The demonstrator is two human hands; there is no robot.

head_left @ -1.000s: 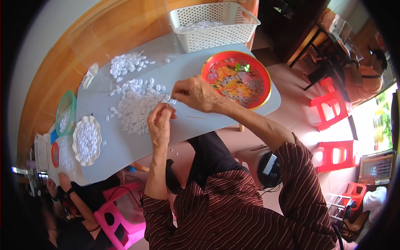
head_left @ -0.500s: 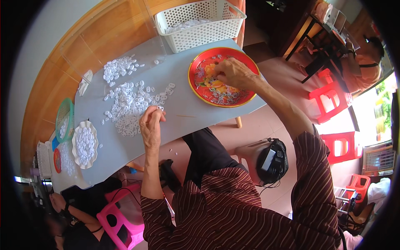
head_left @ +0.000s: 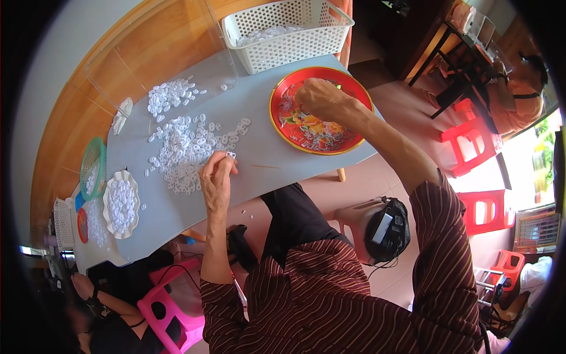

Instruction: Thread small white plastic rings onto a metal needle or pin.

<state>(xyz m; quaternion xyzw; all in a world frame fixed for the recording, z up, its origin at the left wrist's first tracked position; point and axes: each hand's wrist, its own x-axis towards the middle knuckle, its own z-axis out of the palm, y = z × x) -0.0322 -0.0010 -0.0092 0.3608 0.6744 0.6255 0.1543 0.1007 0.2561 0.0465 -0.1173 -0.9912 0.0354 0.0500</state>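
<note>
My left hand (head_left: 217, 180) pinches a small white plastic piece (head_left: 230, 154) with holes, just above the table's near side. Beyond it spreads a loose pile of similar white oval pieces (head_left: 186, 144). Over a red round tray (head_left: 362, 97) with a gold rim and flower print, my right hand (head_left: 321, 99) reaches down with its fingers bent together. Many small, thin greyish pieces (head_left: 318, 138) lie scattered in that tray. Whatever the right fingertips hold, if anything, is hidden by the hand.
A white perforated basket (head_left: 289, 56) with white pieces stands at the back. Leftward are a scalloped white dish (head_left: 136, 203) heaped with pieces and a green basket (head_left: 101, 159). A thin stick (head_left: 265, 166) lies on the grey table (head_left: 253, 100). Another person (head_left: 112, 307) sits at lower left.
My right hand has shifted slightly left within the tray, its fingers now turned more out of sight. The left hand keeps its pinch on the white piece. The whole view moved slightly.
</note>
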